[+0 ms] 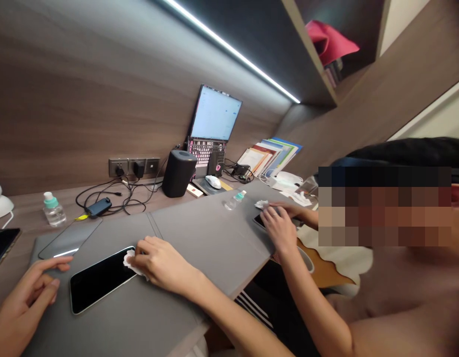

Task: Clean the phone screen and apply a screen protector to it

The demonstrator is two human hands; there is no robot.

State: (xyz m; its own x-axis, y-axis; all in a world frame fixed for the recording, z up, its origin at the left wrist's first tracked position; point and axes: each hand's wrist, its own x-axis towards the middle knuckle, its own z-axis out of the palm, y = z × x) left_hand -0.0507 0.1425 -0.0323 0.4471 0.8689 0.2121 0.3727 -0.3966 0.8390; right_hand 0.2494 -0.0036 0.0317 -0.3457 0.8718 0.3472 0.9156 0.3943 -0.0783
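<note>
A black-screened smartphone (99,280) lies face up on the grey desk mat (140,317). My right hand (160,263) is closed around a crumpled white tissue (130,260), pressed against the far right end of the screen. Left of the phone, my left hand (34,295) hovers with its fingers apart and nothing in them. Just beyond it rests a clear glass sheet (71,240), shaped like a screen protector. A small clear bottle (54,209) with a teal and white cap stands behind that sheet.
A co-worker's hands (279,223) work with a tissue over another phone (259,221) at the right. Cables and a blue adapter (99,207) lie near the wall. A black speaker (179,173), a laptop (216,114), a white mouse (213,182) and a second bottle (235,200) stand along the back.
</note>
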